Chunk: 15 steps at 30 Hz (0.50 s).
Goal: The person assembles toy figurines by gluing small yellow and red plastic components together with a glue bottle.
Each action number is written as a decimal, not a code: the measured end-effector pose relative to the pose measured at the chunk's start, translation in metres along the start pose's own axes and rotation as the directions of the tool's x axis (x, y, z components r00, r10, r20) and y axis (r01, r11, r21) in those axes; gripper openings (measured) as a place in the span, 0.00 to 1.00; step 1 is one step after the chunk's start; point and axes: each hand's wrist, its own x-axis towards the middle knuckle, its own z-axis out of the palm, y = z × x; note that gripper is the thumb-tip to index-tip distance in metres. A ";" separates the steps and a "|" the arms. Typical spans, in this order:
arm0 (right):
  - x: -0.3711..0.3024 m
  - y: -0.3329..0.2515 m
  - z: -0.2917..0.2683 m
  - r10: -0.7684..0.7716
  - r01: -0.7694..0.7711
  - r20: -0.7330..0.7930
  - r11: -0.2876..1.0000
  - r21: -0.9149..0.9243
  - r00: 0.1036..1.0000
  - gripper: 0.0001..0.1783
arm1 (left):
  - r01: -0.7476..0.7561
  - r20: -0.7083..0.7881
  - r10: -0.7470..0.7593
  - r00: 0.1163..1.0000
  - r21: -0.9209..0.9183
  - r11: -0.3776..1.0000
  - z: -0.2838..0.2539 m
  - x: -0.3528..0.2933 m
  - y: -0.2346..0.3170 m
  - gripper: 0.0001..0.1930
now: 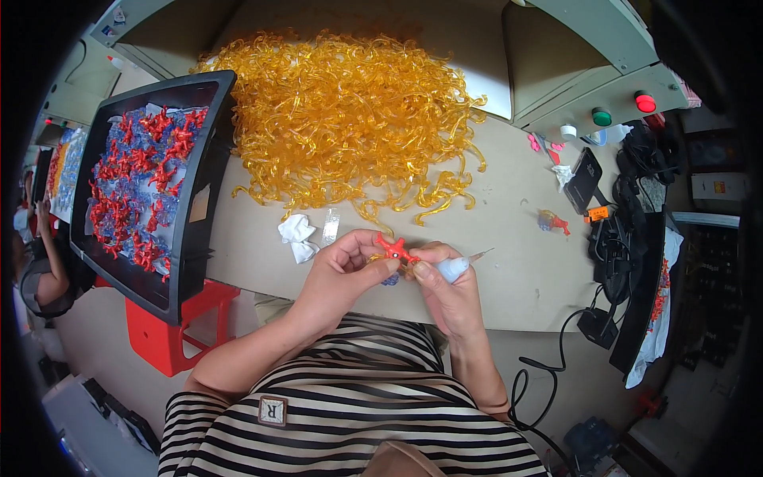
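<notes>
Low over the near edge of the table, my left hand [342, 274] pinches a small red star-shaped plastic figure [394, 250] between thumb and fingers. Bits of yellow and blue plastic show just under it, partly hidden by my fingers. My right hand [451, 298] meets the figure's right side with thumb and fingertip. The same hand also has a pale blue-white squeeze bottle [453, 269] tucked in it, its thin needle tip pointing right, away from the figure. Beyond my hands lies a large heap of translucent yellow curled plastic pieces [350, 127].
A black tray [195, 246] of red and blue figures stands tilted at the left, above a red stool [151, 338]. Crumpled tissue [298, 236] lies left of my hands. Rightward are a loose red-and-clear figure [554, 223], pink scissors [544, 149], a black box [582, 180] and cables.
</notes>
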 end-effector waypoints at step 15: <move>0.000 0.001 0.000 -0.002 0.002 0.000 1.000 -0.012 1.000 0.07 | 0.022 -0.003 -0.022 1.000 -0.006 1.000 0.000 -0.001 0.001 0.13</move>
